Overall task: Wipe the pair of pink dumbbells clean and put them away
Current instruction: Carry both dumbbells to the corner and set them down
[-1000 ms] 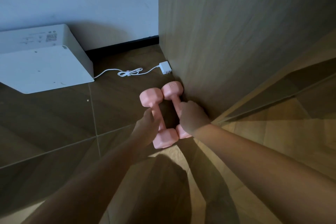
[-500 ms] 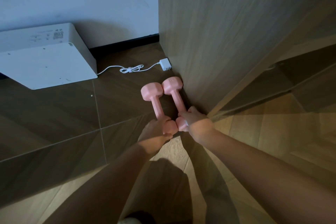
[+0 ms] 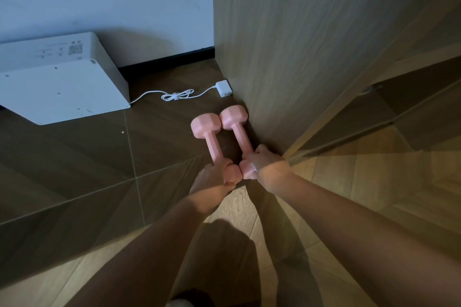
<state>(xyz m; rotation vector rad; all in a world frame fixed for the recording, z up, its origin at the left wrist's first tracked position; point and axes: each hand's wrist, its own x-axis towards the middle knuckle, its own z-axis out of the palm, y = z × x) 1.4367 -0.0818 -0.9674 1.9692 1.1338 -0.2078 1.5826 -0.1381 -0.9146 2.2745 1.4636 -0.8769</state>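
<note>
Right dumbbell (image 3: 238,134) near head mostly behind right hand (image 3: 264,162); fingers (image 3: 250,157) probably curled underneath.

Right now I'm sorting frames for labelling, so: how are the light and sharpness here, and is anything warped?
Head view: dim overall, with a warm light patch on the near floor and forearms; the person's shadow falls between the arms; wide-angle distortion slants the wooden panel; left dumbbell and right dumbbell look sharp, without glare.
</note>
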